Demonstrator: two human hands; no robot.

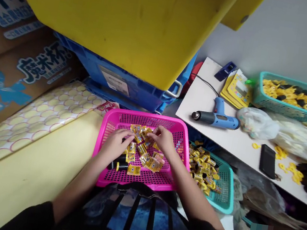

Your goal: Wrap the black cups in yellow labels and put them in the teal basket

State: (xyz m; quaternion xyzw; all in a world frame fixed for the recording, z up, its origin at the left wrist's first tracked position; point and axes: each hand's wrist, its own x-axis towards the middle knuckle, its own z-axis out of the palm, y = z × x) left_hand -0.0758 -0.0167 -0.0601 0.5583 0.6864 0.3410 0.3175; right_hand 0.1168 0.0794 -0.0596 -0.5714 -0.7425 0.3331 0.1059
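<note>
A pink plastic basket [118, 119] rests on my lap and holds several small yellow packets [150, 163] plus a black and yellow tube [118, 165]. My left hand [115, 146] lies over the packets on the basket's left side, fingers curled on something I cannot make out. My right hand [161, 139] is over the middle of the pile, fingertips pinched on a yellow packet [146, 133]. The two hands nearly meet above the heap.
A teal basket [225, 188] of the same packets sits at my right. On the white table [200, 95] lie a blue heat gun [217, 117], a black phone [267, 161], plastic bags and another teal basket [294, 110]. Blue crates [112, 79], a yellow board and cardboard boxes stand ahead and left.
</note>
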